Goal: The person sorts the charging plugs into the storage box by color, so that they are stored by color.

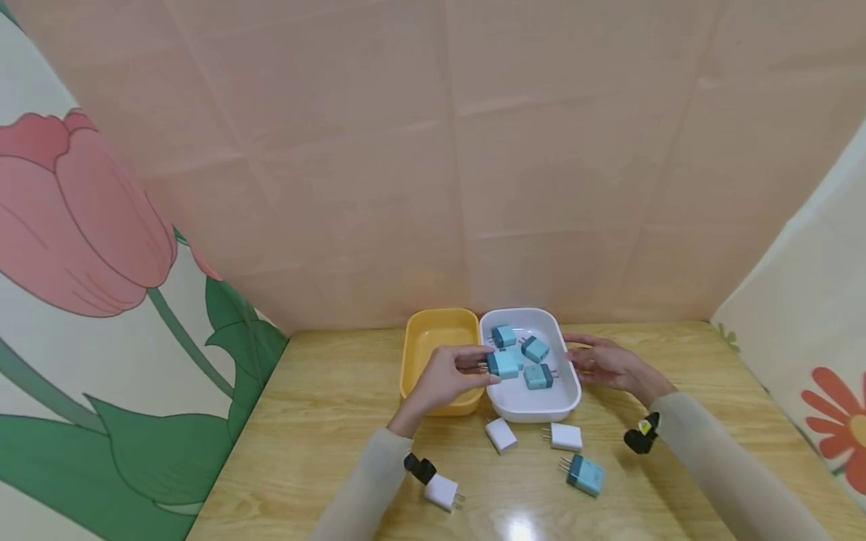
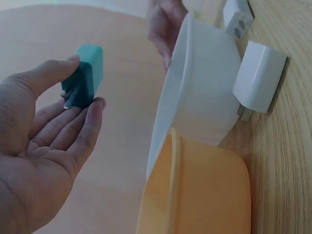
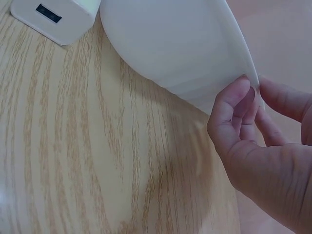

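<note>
My left hand [image 1: 455,374] pinches a blue charger plug [image 2: 90,75] between thumb and fingertips, its metal prongs pointing back toward the palm. The plug is held above the white plastic bin [image 1: 534,409]. Inside that bin lie several more blue charger plugs [image 1: 538,376], one partly hidden behind the held plug. At the bin's right side, my right hand [image 1: 609,367] grips the rim, with the thumb [image 3: 282,100] on one side and curled fingers on the other. To the left stands a yellow bin [image 1: 441,319], partly covered by my left hand.
In front of the bins, white charger plugs [image 1: 501,436] lie on the wooden table [image 1: 325,421], one of them beside my left wrist. Another blue charger plug [image 1: 585,475] rests at the front right. A plain pink-beige backdrop [image 1: 460,188] rises behind the bins.
</note>
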Tool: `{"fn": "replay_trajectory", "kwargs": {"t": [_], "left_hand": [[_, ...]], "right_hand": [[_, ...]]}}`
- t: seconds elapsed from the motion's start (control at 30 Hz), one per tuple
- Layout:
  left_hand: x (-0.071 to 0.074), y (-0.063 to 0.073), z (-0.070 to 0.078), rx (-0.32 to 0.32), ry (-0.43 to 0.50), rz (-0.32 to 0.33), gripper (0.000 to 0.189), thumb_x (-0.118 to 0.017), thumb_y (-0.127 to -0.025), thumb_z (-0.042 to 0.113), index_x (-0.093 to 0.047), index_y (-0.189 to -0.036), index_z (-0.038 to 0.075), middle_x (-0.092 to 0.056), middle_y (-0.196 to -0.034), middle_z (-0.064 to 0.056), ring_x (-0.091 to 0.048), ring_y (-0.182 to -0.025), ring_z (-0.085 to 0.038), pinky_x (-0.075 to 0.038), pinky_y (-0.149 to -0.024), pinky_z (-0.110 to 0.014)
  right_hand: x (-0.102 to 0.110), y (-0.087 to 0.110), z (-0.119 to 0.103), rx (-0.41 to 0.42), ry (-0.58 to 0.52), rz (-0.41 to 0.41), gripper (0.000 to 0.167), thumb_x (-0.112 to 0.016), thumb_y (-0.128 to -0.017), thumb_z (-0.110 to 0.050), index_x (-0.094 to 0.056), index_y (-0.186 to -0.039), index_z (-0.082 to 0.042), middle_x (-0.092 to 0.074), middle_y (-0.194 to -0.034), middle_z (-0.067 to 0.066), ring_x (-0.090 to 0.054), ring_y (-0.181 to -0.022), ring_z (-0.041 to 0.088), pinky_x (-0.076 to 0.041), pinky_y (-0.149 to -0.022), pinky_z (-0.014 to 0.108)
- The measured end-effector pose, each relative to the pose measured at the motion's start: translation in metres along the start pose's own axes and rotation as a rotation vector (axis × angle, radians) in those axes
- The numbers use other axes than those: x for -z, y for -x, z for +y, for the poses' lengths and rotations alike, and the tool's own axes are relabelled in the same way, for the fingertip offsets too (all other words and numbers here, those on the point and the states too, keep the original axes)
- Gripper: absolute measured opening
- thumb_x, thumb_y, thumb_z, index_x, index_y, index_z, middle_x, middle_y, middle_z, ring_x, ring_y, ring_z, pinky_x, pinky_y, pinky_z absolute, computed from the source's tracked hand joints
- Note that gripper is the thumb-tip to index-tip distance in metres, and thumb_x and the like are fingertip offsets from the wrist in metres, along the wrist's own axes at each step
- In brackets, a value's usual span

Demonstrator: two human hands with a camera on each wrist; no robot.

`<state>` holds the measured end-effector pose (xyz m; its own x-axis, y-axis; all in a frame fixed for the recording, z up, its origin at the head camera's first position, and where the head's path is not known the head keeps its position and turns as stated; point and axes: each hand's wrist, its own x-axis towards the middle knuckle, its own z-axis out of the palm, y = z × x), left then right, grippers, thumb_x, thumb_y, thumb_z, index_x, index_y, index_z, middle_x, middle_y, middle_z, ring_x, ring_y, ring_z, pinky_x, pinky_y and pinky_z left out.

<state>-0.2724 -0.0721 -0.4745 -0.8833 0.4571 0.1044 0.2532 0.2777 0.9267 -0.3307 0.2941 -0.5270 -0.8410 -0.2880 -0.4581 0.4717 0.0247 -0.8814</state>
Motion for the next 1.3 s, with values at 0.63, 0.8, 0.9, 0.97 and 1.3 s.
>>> {"fn": "replay_trajectory", "kwargs": {"t": [0.63,0.8,0.9,0.97,1.3], "left_hand": [[-0.005,-0.027,0.001,0.036,-0.089,-0.056,0.047,-0.088,-0.086,0.031,-0.075,-0.131,0.023,-0.078,-0.125,0.005,-0.074,-0.105,-0.005,-0.061,-0.094,-0.025],[-0.007,-0.034,0.0,0.044,-0.098,-0.061,0.049,-0.089,-0.086,0.03,-0.074,-0.132,0.022,-0.078,-0.125,0.005,-0.074,-0.107,-0.006,-0.061,-0.094,-0.026],[-0.008,-0.037,0.0,0.055,-0.104,-0.067,0.051,-0.089,-0.086,0.031,-0.074,-0.134,0.02,-0.078,-0.124,0.004,-0.074,-0.106,-0.007,-0.062,-0.094,-0.026],[-0.009,-0.039,0.0,0.059,-0.113,-0.074,0.053,-0.089,-0.086,0.031,-0.073,-0.134,0.019,-0.079,-0.123,0.004,-0.075,-0.106,-0.008,-0.062,-0.094,-0.027],[-0.011,-0.049,-0.004,0.089,-0.13,-0.076,0.05,-0.09,-0.085,0.03,-0.075,-0.131,0.019,-0.079,-0.122,0.002,-0.076,-0.108,-0.011,-0.063,-0.093,-0.029]], "right_hand": [[0.003,0.0,0.0,0.007,-0.005,-0.009,0.07,-0.064,-0.105,-0.015,-0.029,-0.166,-0.014,-0.068,-0.121,-0.001,-0.059,-0.103,0.017,-0.058,-0.088,0.029],[0.003,-0.002,0.002,0.009,-0.004,-0.012,0.07,-0.063,-0.105,-0.015,-0.029,-0.166,-0.013,-0.068,-0.12,0.0,-0.06,-0.102,0.017,-0.058,-0.087,0.029],[0.003,-0.001,0.001,0.014,0.004,-0.014,0.069,-0.063,-0.106,-0.015,-0.029,-0.166,-0.013,-0.067,-0.123,0.0,-0.06,-0.103,0.018,-0.058,-0.087,0.029],[0.002,0.0,0.001,0.016,0.006,-0.012,0.069,-0.063,-0.106,-0.016,-0.029,-0.166,-0.013,-0.067,-0.124,0.001,-0.06,-0.104,0.019,-0.058,-0.088,0.029],[0.001,0.002,0.001,0.014,0.003,-0.006,0.069,-0.064,-0.105,-0.014,-0.03,-0.166,-0.012,-0.067,-0.125,0.002,-0.06,-0.104,0.018,-0.058,-0.089,0.03]]}}
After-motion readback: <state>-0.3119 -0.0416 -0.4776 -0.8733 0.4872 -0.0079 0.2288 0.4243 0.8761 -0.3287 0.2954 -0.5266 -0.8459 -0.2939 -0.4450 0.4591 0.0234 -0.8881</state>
